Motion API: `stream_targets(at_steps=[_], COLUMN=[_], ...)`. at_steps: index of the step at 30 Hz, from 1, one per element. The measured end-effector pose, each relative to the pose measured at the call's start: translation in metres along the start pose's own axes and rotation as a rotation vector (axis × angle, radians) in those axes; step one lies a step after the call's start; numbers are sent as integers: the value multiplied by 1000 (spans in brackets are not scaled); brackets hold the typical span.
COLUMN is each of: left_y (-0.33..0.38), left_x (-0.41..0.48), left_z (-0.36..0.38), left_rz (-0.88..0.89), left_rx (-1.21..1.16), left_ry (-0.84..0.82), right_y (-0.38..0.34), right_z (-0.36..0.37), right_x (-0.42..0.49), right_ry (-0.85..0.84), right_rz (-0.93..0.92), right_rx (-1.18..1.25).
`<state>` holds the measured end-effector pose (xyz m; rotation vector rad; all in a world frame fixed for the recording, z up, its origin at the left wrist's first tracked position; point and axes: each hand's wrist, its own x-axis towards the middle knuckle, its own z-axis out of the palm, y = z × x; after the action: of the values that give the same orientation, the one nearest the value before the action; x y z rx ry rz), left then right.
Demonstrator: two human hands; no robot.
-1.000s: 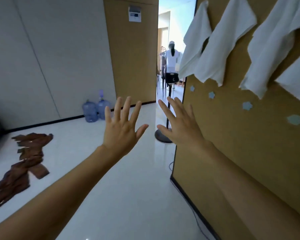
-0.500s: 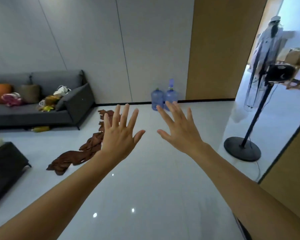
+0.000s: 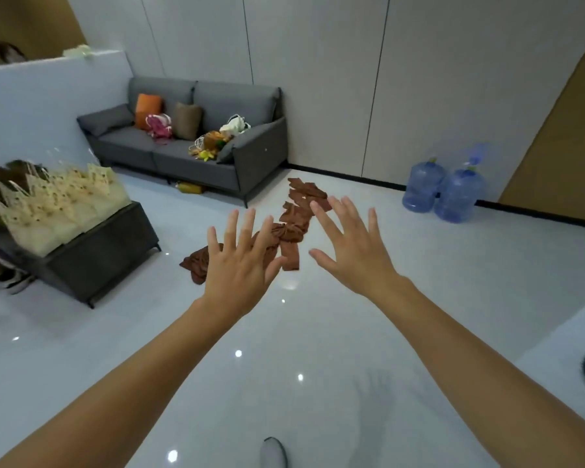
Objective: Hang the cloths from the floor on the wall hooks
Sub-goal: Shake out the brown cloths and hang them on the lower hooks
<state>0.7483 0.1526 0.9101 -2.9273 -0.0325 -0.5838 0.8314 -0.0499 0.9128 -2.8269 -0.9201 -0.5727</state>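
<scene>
Left hand [image 3: 237, 268] and right hand [image 3: 355, 255] are raised side by side, apart, fingers splayed, holding nothing. Beyond them at 12 o'clock, crumpled brown cloths [image 3: 293, 231] lie in a ragged strip on the glossy pale floor [image 3: 318, 332]. A grey fabric sofa [image 3: 196, 143] stands at 11 o'clock and translucent blue bottles [image 3: 446, 194] at 1 o'clock.

Open floor [image 3: 318, 332] is left before the brown cloths [image 3: 293, 229], which are hemmed by a bench [image 3: 95, 251] left, sofa [image 3: 183, 163] behind, bottles [image 3: 456, 197] right.
</scene>
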Motion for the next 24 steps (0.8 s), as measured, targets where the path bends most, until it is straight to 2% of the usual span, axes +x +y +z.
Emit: stream_targets(at_steps=[6,11,24], left_y=[-64,-116,-190], left_x=[66,123,280], left_z=[69,123,237], left_rz=[-63,-123,-254], left_rx=[-23,30,118], left_ry=[-49,-164,-337], right_y=[-6,-7,32], right_z=[72,121,270], right_x=[114,197,400], right_ry=[-40,-92,-209], right_rz=[-22,-49,-169], right_rx=[39,64,177])
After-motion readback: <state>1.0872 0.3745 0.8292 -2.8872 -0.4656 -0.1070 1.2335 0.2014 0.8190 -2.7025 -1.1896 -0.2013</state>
